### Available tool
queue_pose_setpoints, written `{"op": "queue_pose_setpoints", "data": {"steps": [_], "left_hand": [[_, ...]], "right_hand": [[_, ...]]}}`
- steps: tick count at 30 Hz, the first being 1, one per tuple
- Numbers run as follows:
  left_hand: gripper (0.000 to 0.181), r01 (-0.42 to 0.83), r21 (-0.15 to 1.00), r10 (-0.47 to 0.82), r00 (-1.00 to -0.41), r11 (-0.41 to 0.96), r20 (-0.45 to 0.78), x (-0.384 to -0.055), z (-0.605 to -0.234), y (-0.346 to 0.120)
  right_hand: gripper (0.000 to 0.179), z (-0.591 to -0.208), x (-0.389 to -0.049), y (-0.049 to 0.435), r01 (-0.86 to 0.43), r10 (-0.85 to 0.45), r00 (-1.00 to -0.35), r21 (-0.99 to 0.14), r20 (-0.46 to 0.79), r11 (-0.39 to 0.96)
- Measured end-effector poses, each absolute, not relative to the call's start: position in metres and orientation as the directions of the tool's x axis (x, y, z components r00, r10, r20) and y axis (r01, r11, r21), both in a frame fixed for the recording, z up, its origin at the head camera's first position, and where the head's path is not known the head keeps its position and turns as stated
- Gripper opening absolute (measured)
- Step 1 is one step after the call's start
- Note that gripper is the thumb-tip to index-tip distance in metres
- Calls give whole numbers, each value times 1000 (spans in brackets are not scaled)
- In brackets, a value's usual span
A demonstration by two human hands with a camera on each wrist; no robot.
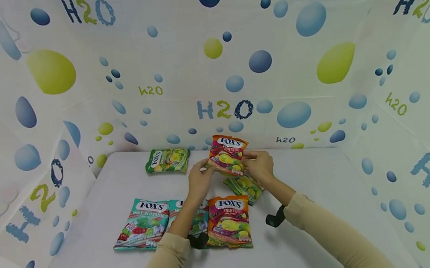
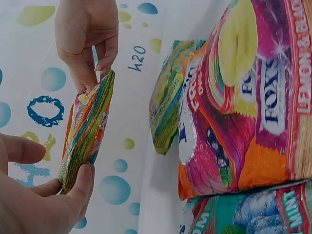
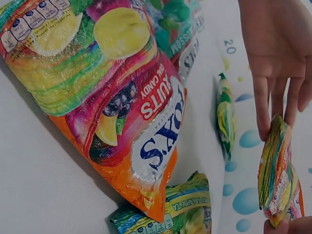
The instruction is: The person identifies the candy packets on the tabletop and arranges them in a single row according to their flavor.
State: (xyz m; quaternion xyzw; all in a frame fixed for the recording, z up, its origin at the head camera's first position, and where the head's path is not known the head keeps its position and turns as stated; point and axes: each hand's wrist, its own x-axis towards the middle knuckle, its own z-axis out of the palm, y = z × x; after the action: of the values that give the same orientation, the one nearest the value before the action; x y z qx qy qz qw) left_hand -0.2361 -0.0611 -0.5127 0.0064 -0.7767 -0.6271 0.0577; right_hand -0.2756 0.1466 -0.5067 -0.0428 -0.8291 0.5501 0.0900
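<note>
Both hands hold up an orange-and-purple Fox's fruits candy bag [image 1: 227, 154], its printed front facing the head camera. My left hand [image 1: 199, 181] pinches the left side between thumb and fingers. The right hand [image 1: 259, 164] grips the lower right side. From the left wrist view, the held bag [image 2: 85, 134] appears nearly edge-on, with the left thumb and fingertips at its lower end. Below it on the table lies a green candy bag [image 1: 246, 188], partly hidden behind the held one in the head view.
Nearer on the table, a matching orange Fox's bag [image 1: 229, 221] lies beside two teal mint bags [image 1: 144, 224], one partly covered by the left forearm. Another green bag [image 1: 168, 160] rests at the back left. Printed white sheeting [image 1: 183, 49] rises behind and at both sides.
</note>
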Motion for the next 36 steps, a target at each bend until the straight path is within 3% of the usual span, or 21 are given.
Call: {"op": "queue_pose_setpoints", "data": {"steps": [36], "left_hand": [[48, 57, 998, -35, -998, -9, 57, -195, -510, -48]], "right_hand": [[25, -506, -239, 169, -62, 189, -971, -917, 147, 394]]}}
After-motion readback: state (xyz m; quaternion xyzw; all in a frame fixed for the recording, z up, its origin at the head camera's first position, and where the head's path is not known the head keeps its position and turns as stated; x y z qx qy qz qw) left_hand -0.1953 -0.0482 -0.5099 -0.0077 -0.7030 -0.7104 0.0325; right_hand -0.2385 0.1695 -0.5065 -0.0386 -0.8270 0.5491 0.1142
